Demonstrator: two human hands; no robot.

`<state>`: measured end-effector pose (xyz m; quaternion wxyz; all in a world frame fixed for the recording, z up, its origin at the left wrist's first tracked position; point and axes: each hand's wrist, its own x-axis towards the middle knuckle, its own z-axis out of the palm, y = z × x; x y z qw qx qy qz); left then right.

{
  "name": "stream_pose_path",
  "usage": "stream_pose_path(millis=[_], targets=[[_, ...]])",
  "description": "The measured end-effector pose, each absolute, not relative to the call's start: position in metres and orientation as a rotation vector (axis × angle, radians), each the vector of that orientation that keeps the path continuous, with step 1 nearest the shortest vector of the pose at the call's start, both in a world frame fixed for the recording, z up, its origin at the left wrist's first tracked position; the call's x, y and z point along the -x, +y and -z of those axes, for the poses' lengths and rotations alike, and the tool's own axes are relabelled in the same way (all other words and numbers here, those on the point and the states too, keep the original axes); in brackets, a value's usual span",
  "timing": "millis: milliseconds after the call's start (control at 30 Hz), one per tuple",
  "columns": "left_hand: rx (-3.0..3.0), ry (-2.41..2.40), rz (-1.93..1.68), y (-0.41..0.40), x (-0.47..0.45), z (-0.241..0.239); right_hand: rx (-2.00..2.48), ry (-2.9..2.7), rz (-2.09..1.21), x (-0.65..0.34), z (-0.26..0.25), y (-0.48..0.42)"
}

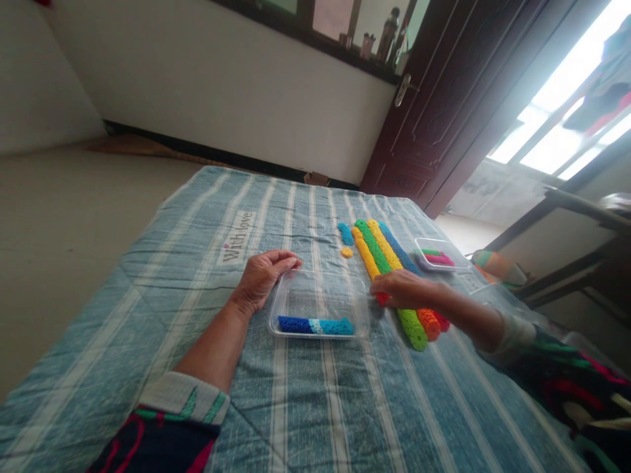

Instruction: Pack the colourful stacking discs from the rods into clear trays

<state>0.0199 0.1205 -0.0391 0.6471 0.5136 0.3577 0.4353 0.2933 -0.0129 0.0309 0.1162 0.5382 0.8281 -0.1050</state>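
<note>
Left hand [263, 276]: fingers loose, resting on clear tray [276, 310].
Right hand [401, 288]: fingers pinch red piece [382, 299].
Inside tray: blue stick [315, 325].
Beside tray: long colored sticks [389, 263], partly hidden by right hand.

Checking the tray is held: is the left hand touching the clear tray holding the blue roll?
Touching. The head view shows the left hand with fingers curled over the far left corner of the clear tray.

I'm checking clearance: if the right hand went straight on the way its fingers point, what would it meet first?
Probably the right wall of the tray. The right hand, low over the rods, points left at it from close by. How high the fingertips sit is unclear.
</note>
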Motion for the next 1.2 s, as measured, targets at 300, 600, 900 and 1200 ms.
stream_pose_path(millis=[300,600,900,1200], targets=[[-1.153,0.809,-0.982,0.119,-0.021,0.040,-1.624,2.643,0.244,-0.277,-0.075,-0.007],[-1.117,0.766,-0.992,0.115,-0.022,0.041,-0.960,2.794,0.077,-0.185,-0.067,0.020],[-1.092,0.751,-0.990,0.111,-0.023,0.039,-0.819,2.855,0.133,-0.171,-0.038,0.044],[-1.122,0.743,-0.984,0.111,-0.023,0.041,-1.069,2.988,0.485,-0.183,-0.027,0.046]])
